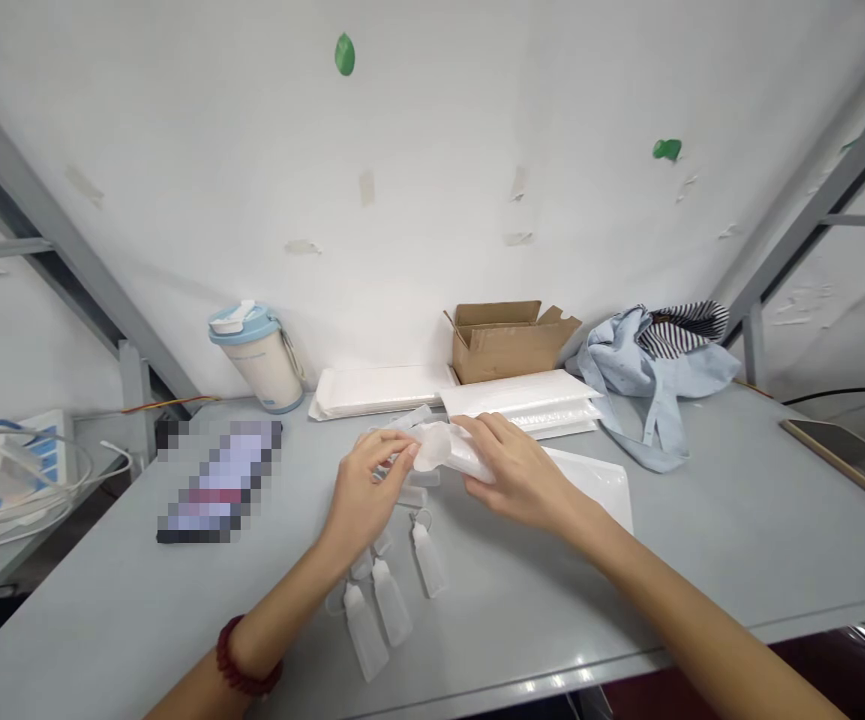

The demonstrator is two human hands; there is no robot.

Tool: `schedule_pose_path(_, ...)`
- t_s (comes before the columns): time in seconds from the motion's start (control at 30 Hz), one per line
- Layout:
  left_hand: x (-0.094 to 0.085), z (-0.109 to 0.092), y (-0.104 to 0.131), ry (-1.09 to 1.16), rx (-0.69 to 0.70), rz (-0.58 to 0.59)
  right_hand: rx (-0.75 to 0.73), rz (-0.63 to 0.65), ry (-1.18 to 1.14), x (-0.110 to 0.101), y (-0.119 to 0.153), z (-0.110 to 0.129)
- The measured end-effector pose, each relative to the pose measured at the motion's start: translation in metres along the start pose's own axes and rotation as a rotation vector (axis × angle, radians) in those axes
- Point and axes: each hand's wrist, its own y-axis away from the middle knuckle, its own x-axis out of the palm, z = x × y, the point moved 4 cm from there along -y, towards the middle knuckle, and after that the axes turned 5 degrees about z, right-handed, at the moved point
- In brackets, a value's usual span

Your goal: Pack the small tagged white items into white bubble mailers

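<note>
My right hand (511,465) is wrapped round a whitish, shiny plastic tube-like bundle (468,452), held above the table. At its left end is a pale rounded piece (432,447), pinched at its edge by the fingertips of my left hand (373,482). Whether the two are one item I cannot tell. Below the hands lie small translucent squeeze bottles: one bottle (428,560) with a ring-like loop at its top, another bottle (391,602), and a third bottle (366,632) nearest me. More translucent pieces (411,495) are partly hidden behind my left hand.
White padded envelopes (514,395) and a flat white packet (383,388) lie before an open cardboard box (514,345). A tumbler (259,360) and blurred-out phone (222,480) are left; a blue cloth (649,370) and another phone-like device (852,465) are right.
</note>
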Motion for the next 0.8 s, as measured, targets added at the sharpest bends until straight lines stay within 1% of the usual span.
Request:
schedule_pose_path(0.1, 0.004, -0.001, 0.002, -0.113, -0.024, 0.103, -0.015, -0.014, -0.021, -0.001, 0.000, 0.003)
schedule_pose_path(0.23, 0.012, -0.005, 0.006, -0.062, -0.063, 0.254, -0.041, -0.015, -0.032, 0.001, 0.002, 0.007)
schedule_pose_path(0.33, 0.016, -0.008, 0.008, -0.014, -0.072, 0.314, -0.059, -0.017, -0.027, 0.003, 0.003, 0.011)
schedule_pose_path(0.43, 0.017, -0.009, 0.009, -0.007, -0.069, 0.341, -0.089, -0.029, -0.019, 0.004, 0.004, 0.015)
schedule_pose_path(0.53, 0.016, -0.010, 0.009, 0.009, -0.064, 0.333, -0.110, -0.029, -0.005, 0.004, 0.004, 0.017)
schedule_pose_path(0.7, 0.010, -0.010, 0.006, 0.108, -0.114, 0.255, -0.128, -0.041, -0.022, 0.002, 0.004, 0.015)
schedule_pose_path(0.73, 0.008, -0.010, 0.005, 0.156, -0.113, 0.224, -0.131, -0.049, -0.032, 0.000, 0.004, 0.014)
schedule_pose_path(0.8, 0.001, -0.009, 0.001, 0.286, -0.116, 0.122, -0.127, -0.062, -0.054, -0.004, 0.004, 0.013)
